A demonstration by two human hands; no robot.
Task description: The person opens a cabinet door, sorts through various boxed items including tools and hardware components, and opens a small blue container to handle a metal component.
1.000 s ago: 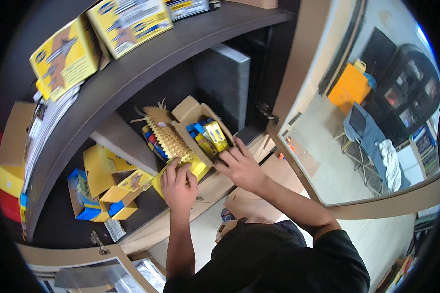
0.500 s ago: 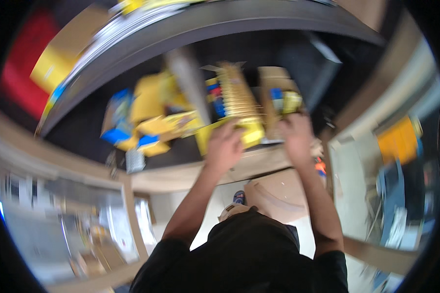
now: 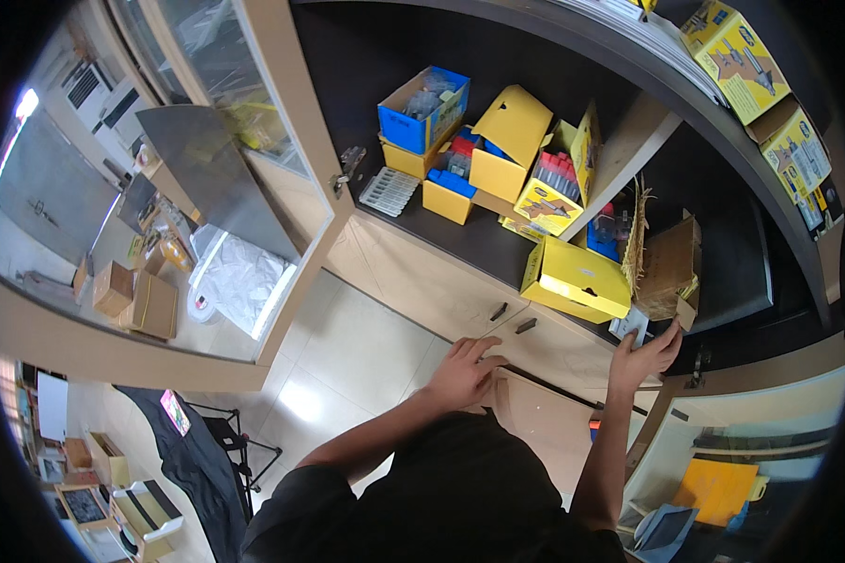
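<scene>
1. The right hand [image 3: 640,361] is half open, its fingers reaching up and to the right and its thumb set apart; the fingertips are at the near flap of a brown cardboard box [image 3: 668,267]. Whether they pinch that flap or only touch it, I cannot tell.
2. That box sits on the cabinet shelf, directly ahead of the right hand and slightly to its right. Its long axis runs from the shelf's front edge back into the cabinet, so its short end faces the hand.
3. The right hand is much the nearer. The left hand [image 3: 462,375] is well apart, off to the left and in front of the lower doors, loosely curled with nothing in it.
4. A small pale box [image 3: 629,323] lies just left of the cardboard box, close to the right thumb.
5. Left of that, a closed yellow box [image 3: 580,280] lies crosswise along the shelf edge.
6. Behind the yellow box, a jagged-edged brown sheet [image 3: 637,239] stands close beside the cardboard box's left side.
7. On the other side, a dark panel [image 3: 734,272] leans at the right.
</scene>
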